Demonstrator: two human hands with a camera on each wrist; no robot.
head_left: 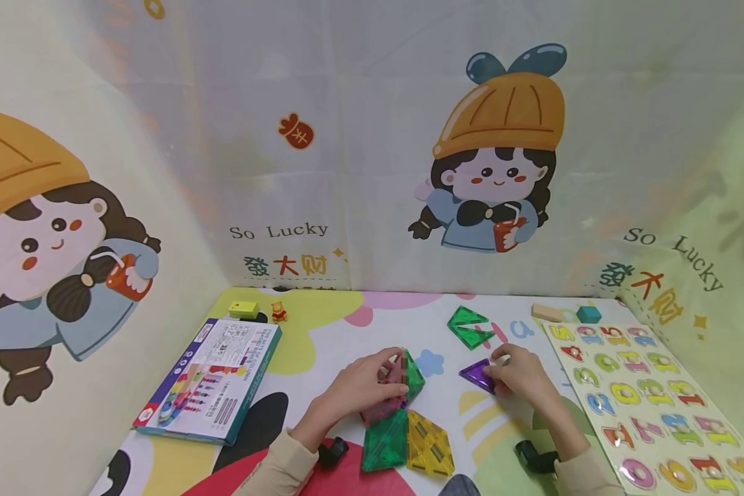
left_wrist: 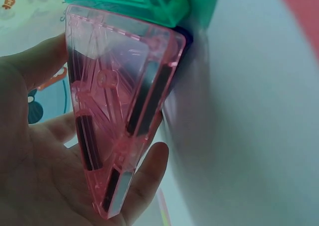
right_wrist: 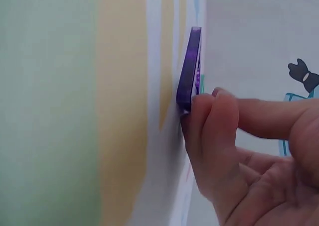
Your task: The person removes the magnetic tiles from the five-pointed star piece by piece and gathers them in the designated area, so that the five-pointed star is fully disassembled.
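My left hand (head_left: 362, 380) grips a see-through pink triangular magnetic tile (left_wrist: 107, 101), its fingers on both sides of it. A green triangular tile (head_left: 415, 377) stands against the pink one. Just in front lie a green square tile (head_left: 384, 442) and a yellow square tile (head_left: 430, 444), side by side on the patterned cloth. My right hand (head_left: 523, 372) pinches a purple triangular tile (head_left: 476, 375) by one edge, low over the cloth; in the right wrist view the purple tile appears edge-on. The lower part of the pink tile is partly behind my left hand in the head view.
Two green triangular tiles (head_left: 471, 337) lie farther back. A boxed toy (head_left: 213, 379) is at the left, with a yellow block (head_left: 244, 309) and a small bear figure (head_left: 278, 311) behind it. A number puzzle board (head_left: 651, 393), wooden block (head_left: 547, 313) and teal block (head_left: 588, 314) occupy the right.
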